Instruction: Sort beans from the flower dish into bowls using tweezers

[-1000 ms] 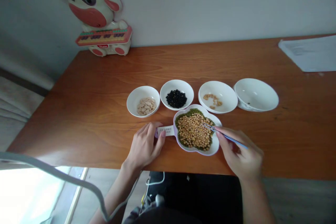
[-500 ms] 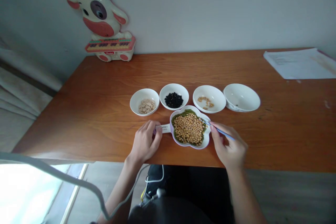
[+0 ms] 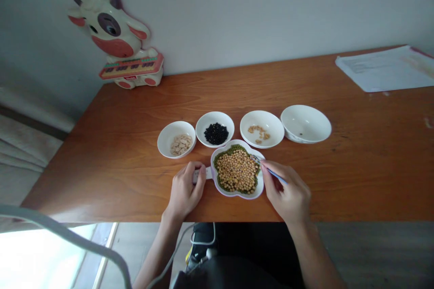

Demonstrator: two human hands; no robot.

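Observation:
A flower-shaped dish with a handle stands near the table's front edge, holding yellow beans over small green ones. My left hand is closed on the dish's handle. Between the fingers of my right hand is a thin blue tool, its tip at the beans by the dish's right side. Behind the dish are a bowl of pale flat pieces, a bowl of black beans, a bowl with some tan pieces and a white bowl with one tiny dark speck.
A cow-shaped toy keyboard leans at the wall on the back left of the wooden table. Papers lie at the back right. A grey cable crosses the lower left, in front of the table.
The camera view has tilted and shifted a little. Both hands keep their holds, and the tool's tip remains at the right side of the beans.

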